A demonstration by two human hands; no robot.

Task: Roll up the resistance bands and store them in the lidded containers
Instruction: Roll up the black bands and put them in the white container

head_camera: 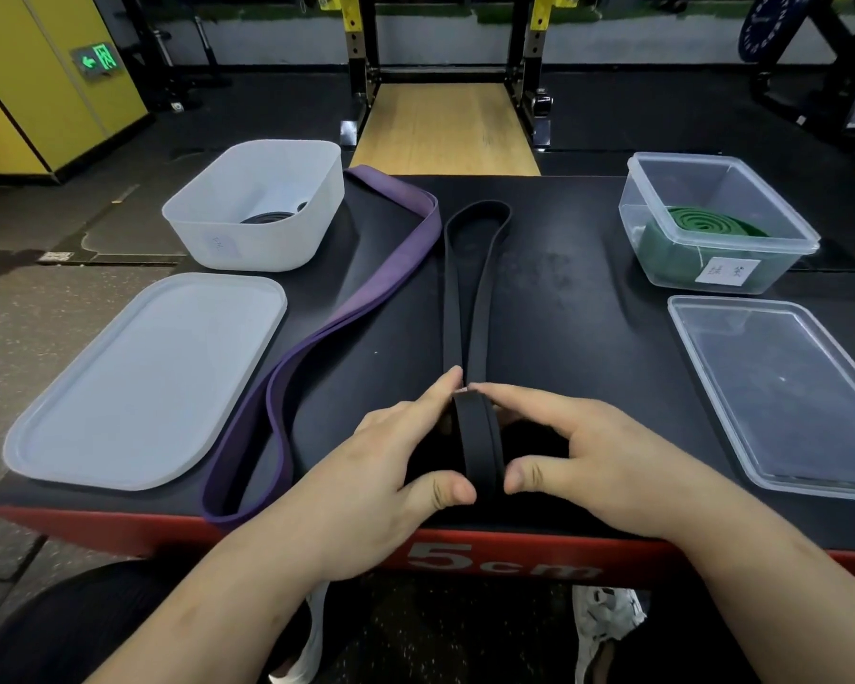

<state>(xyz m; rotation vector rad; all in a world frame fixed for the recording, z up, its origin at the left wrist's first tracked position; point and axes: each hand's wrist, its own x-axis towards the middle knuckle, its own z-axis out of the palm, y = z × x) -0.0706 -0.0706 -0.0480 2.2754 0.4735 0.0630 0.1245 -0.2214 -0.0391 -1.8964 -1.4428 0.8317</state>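
A gym floor of dark rubber tiles stretches back to a yellow-and-black rack (361, 51) with a wooden platform (445, 125) between its posts, a yellow wall (30, 91) with a lit green exit sign (97, 61) at the left, and a blue weight plate (766, 22) at the far right. In front stands a low table (563, 313) with a black top and a red side marked "5cm".

On it the black band (452, 313) lies in a long narrow loop running away from the person, its far end rounded. Its near end is wound into a small upright roll, and both hands hold that roll. The left hand (396, 461) pinches it from the left, thumb on the near side and forefinger over the far side; the right hand (608, 461) does the same from the right. The fingers are curved close around the roll.

A purple band (391, 278) lies unrolled just left of the black one, its near end drooping over the table edge. At the far left sits a white tub (267, 244) with a coiled black band (272, 217) inside, and its white lid (144, 377) lies flat nearer. At the far right a clear box (633, 214) holds a coiled green band (702, 222); the clear lid (786, 387) lies in front of it.
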